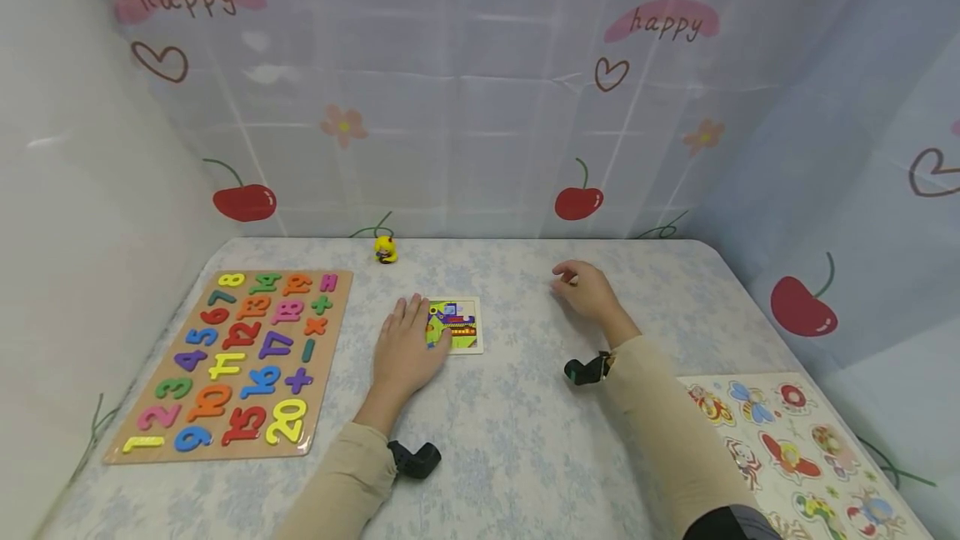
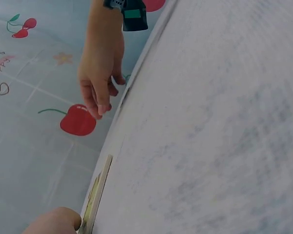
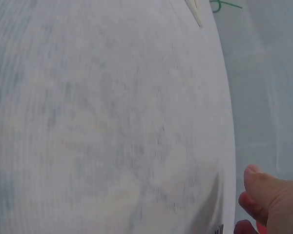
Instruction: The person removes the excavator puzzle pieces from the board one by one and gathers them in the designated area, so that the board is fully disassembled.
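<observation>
A small square picture puzzle [image 1: 467,328] with a pale frame lies at mid-table, its picture yellow-green, purple and red. My left hand [image 1: 408,348] rests over its left part, fingers straight and pointing away from me, so that side is hidden. In the left wrist view the thumb [image 2: 56,222] lies beside the board's edge [image 2: 103,183]. To the right, my right hand [image 1: 588,290] hovers over the table apart from the puzzle. Its fingers hang loosely curled, and nothing shows between the thumb and fingers [image 3: 263,192] in the right wrist view.
A wooden number board [image 1: 258,357] with colourful digits and signs lies on the left. Behind the puzzle stands a small yellow figurine [image 1: 386,250]. A white board with insect pictures [image 1: 795,448] lies at the front right, partly under the right forearm. A printed curtain [image 1: 465,148] hangs behind the table.
</observation>
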### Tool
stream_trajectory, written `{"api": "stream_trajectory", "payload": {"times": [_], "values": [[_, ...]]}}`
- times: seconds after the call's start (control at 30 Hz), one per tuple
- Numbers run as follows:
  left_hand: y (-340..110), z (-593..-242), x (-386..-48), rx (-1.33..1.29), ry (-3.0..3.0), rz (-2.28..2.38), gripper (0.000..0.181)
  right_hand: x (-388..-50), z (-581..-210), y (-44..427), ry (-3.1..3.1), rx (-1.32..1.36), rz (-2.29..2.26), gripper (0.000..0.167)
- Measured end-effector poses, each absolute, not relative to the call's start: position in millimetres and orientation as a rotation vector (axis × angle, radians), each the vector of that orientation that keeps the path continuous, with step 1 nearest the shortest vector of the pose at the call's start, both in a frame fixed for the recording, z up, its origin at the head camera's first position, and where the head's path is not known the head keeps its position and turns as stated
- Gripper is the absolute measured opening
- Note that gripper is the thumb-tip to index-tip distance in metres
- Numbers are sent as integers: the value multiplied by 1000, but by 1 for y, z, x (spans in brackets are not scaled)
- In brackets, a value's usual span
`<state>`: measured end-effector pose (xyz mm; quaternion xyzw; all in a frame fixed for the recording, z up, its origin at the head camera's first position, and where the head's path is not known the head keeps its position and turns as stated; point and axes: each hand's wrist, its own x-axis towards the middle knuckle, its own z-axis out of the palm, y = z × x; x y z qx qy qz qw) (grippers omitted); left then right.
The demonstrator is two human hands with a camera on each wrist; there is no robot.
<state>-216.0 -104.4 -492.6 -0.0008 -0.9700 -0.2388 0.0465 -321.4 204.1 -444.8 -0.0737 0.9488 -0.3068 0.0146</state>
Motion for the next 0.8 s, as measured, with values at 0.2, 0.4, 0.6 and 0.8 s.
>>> {"api": "stream_trajectory", "payload": {"times": [0.2,0.4,0.6,0.8], "values": [[-105,-492,-214,20,-2928,-739,67,-319,-448,170,2924,-302,-994,32],[-106,-490,-214,48,-2922,-726,61,-312,-450,130,2893,-336,-989,30],[-107,-490,-215,63,-2947,-717,60,-302,-451,97,2845,-449,-992,30],[-106,-489,-216,70,-2958,-695,59,-296,-454,76,2826,-620,-935,27]]}}
